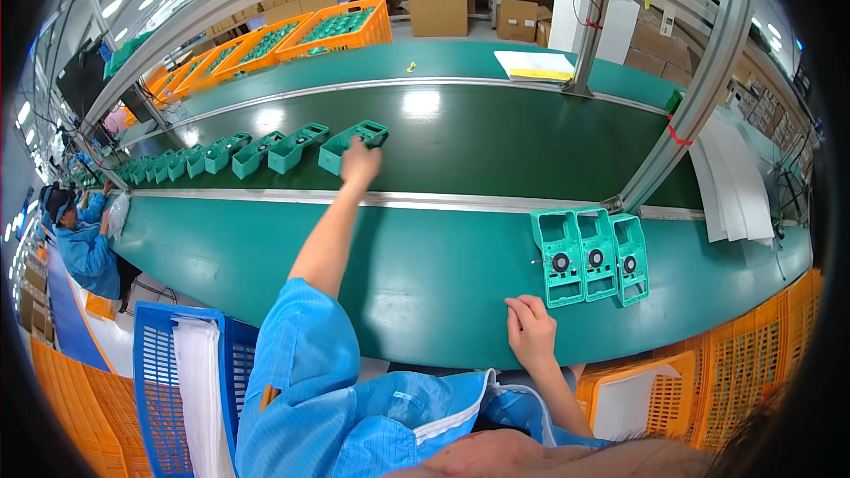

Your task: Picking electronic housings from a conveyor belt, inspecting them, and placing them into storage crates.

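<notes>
With my left arm stretched out over the dark green conveyor belt (496, 137), my left hand (361, 162) grips a green plastic housing (331, 158) by its near side. That housing is at the right end of a row of similar green housings (251, 155) lying on the belt. My right hand (531, 332) rests near the front edge of the green worktable (425, 265), fingers curled together, with nothing visible in them. Just beyond it, three green housings (560, 258) lie side by side, each with a round black part, apart from the hand.
Metal posts (686, 106) rise at the belt's right. Orange crates of green parts (341, 26) and paper sheets (534, 65) are on the far side. A blue crate (159, 381) and orange crates (753, 363) flank me. A person in blue (87, 252) sits at far left.
</notes>
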A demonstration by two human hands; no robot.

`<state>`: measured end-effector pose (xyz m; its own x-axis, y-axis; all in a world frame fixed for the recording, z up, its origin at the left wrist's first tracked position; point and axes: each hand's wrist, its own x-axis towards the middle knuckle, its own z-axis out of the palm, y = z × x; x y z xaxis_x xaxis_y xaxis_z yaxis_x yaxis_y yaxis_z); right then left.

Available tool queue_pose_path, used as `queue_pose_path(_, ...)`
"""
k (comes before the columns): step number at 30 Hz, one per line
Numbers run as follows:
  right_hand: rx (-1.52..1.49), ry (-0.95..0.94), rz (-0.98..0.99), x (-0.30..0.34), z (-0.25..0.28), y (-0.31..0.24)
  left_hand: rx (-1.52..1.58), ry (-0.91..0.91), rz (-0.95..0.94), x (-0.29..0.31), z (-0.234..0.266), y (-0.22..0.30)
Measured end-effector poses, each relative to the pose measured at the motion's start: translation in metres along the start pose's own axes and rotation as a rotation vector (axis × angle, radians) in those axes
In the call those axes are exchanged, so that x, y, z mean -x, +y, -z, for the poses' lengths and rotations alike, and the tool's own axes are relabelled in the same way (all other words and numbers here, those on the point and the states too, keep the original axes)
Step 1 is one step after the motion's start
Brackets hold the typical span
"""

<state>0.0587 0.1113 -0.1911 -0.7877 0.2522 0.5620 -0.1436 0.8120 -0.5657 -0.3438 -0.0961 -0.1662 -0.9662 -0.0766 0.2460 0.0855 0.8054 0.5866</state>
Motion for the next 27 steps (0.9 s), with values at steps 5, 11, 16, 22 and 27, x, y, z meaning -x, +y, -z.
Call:
queue_pose_path(5,-0.036,-0.015,0.017,-0.001,0.0,0.001,0.048,-0.165,0.114,-0.009,0.032,-0.046)
queue_pose_path(11,-0.11,0.013,-0.054,-0.002,0.005,-0.002,0.173,-0.184,-0.368,0.06,0.055,-0.018)
queue_pose_path(16,-0.612,-0.079,-0.414,-0.016,0.002,-0.011,0.379,-0.504,-0.537,0.141,0.087,0.018)
queue_pose_path(22,-0.937,-0.08,-0.564,-0.03,0.006,-0.019,0.447,-0.713,-0.719,0.178,0.089,0.036)
queue_pose_path(27,-0.975,-0.154,-0.595,-0.024,0.012,-0.017,0.475,-0.686,-0.792,0.183,0.082,0.038)
